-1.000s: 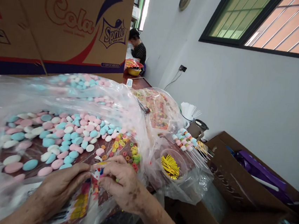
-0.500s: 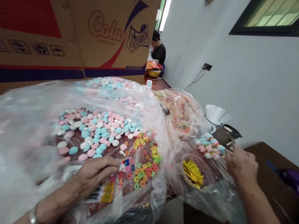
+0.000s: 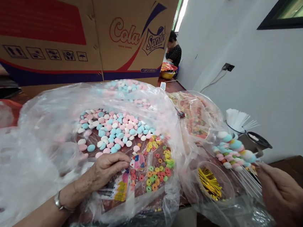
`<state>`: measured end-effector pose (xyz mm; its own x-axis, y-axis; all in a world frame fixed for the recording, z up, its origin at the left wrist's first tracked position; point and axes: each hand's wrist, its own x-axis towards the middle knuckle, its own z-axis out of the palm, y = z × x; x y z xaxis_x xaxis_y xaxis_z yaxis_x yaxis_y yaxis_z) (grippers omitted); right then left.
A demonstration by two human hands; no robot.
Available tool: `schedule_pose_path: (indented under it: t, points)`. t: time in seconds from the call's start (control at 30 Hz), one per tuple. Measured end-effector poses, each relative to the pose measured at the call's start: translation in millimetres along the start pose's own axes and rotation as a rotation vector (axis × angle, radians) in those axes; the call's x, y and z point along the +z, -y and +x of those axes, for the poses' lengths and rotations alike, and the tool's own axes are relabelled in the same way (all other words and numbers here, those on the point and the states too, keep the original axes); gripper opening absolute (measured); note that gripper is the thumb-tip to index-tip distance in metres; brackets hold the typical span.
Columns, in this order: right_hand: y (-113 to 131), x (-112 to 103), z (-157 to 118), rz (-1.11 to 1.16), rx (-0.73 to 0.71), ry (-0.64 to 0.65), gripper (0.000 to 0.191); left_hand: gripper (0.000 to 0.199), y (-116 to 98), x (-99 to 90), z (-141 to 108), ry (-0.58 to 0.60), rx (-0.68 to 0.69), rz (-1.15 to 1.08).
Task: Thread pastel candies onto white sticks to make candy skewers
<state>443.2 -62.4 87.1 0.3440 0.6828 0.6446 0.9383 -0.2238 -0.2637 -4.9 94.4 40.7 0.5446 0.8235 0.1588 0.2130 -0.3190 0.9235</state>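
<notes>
Landmark: clear cup of gold twist ties (image 3: 211, 180).
- Left of it: crumpled plastic bag wall (image 3: 175, 158), then ring candies (image 3: 158, 171) and pastel candies (image 3: 112, 127) covering the surface; left hand (image 3: 103, 171) lies there.
- Behind it: second candy bag (image 3: 194, 114).
- Right of it: candy skewers (image 3: 233, 151), their sticks running into the right hand (image 3: 282, 197); stick holder (image 3: 238, 120) and dark cup (image 3: 256, 141) behind.
- Far behind-left: cardboard box (image 3: 81, 32) walls off that side.
- Above it: open air.

Left hand (image 3: 103, 171) fingers curled, right hand (image 3: 284, 197) fingers pinched
</notes>
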Motion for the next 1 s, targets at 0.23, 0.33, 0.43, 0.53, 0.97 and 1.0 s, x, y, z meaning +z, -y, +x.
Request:
schedule_pose_path:
  t: [0.23,0.33,0.43,0.53,0.97,1.0]
  points:
    - [119,1,-9,0.293,-0.566,0.201,0.022,0.021,-5,1.1,1,0.089,0.003,0.03]
    - [135,8,-7,0.305,-0.649,0.198,0.025,0.02,-3,1.0,1,0.118,0.021,0.03]
    - [136,12,-5,0.289,-0.693,0.219,0.026,0.019,-3,0.6,1,0.15,0.02,0.031]
    - [134,13,-4,0.278,-0.733,0.249,0.028,0.019,-2,0.2,1,0.184,0.024,0.024]
    - [154,19,-6,0.258,-0.791,0.355,0.028,0.023,-3,-0.5,3,0.316,0.05,0.066]
    - [154,21,-7,0.249,-0.785,0.371,0.029,0.023,-6,-1.2,3,0.338,0.05,0.063]
